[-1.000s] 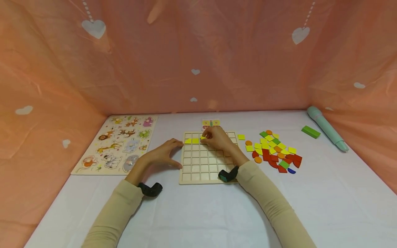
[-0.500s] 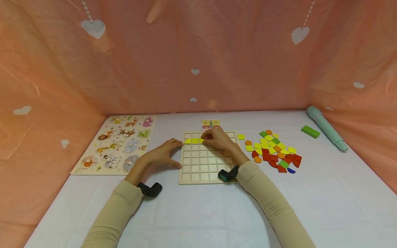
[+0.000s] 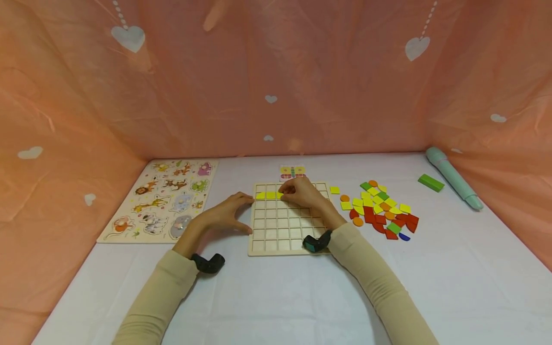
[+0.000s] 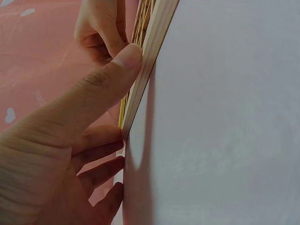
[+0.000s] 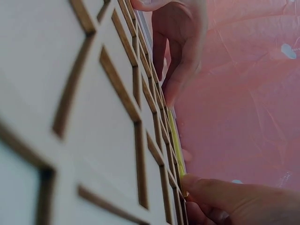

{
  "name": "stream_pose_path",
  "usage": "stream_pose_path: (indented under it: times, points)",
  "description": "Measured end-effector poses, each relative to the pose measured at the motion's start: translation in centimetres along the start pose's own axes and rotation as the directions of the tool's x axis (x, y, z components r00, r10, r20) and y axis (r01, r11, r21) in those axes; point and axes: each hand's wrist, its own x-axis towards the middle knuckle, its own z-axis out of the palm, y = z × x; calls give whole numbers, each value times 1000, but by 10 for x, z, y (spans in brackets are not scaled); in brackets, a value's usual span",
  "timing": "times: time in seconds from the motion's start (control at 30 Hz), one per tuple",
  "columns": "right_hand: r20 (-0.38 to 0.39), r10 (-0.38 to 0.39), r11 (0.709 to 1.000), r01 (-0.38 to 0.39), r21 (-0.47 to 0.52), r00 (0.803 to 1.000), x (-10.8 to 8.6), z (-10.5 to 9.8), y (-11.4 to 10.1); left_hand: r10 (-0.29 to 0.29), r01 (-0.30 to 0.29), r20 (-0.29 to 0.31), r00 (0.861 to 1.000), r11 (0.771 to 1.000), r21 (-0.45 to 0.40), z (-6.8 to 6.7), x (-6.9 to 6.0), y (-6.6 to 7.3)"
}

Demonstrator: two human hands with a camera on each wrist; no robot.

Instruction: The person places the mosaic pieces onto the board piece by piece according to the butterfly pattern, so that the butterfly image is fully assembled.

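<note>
A wooden grid board (image 3: 271, 235) lies flat on the table, with two yellow square tiles (image 3: 265, 195) side by side in its second row from the far edge. Just right of them, my right hand (image 3: 304, 194) pinches a third yellow tile (image 3: 280, 196) at its cell, mostly covered by the fingers. Thumb and fingers of my left hand (image 3: 226, 213) are spread apart and touch the board's left edge. In the left wrist view, the left thumb (image 4: 129, 56) lies against the board's side (image 4: 147, 61). The right wrist view shows the right thumb (image 5: 201, 185) at the yellow strip of tiles.
A pile of loose tiles (image 3: 379, 206) in several colours lies right of the board, near a lone yellow square (image 3: 335, 190). Behind the board is a pattern card (image 3: 293, 171). An animal puzzle board (image 3: 159, 201) is at left; a green block (image 3: 431, 182) and a teal microphone (image 3: 454, 178) at right.
The yellow tile under my right fingers, tilted a second ago, now lies flatter in line with the other two. The right hand has dipped slightly; the left has stayed in place.
</note>
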Motion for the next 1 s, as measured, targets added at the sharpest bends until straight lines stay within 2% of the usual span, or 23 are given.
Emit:
stream_pose_path:
  times: [0.13,0.23,0.33,0.43,0.53,0.67,0.83,1.0]
  points:
    - [-1,62,998,-62,27,998,-2,-12,-4,3,-3,0,1000,1000,1,1,1,0]
    - [-43,61,997,-59,40,997,-8,-28,-2,2,-2,2,1000,1000,5,1,2,0]
    - [-90,49,998,-46,34,995,-17,-50,5,4,-4,1,1000,1000,12,1,2,0]
    - [-136,73,997,-68,38,988,-30,-72,18,5,-5,0,1000,1000,20,1,3,0]
    - [-187,124,992,-119,37,974,-49,-92,34,-2,2,2,1000,1000,22,0,2,0]
    - [-226,228,973,-227,29,947,-76,-114,54,-10,10,5,1000,1000,26,0,2,0]
    - [-219,339,939,-343,21,915,-104,-130,71,-2,2,5,1000,1000,8,0,0,-1]
    - [-211,400,915,-401,44,892,-123,-137,81,32,-32,-7,999,999,5,1,0,-3]
